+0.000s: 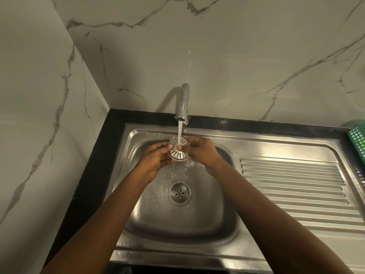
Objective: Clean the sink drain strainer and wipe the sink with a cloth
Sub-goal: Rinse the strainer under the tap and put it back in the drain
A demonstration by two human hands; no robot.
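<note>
our left hand and right hand pinched the strainer between them, fingers curled on its rim, under the tap stream above the sink.

The strainer is held under the tap, above the sink drain, with the basket far right of the tap
</note>
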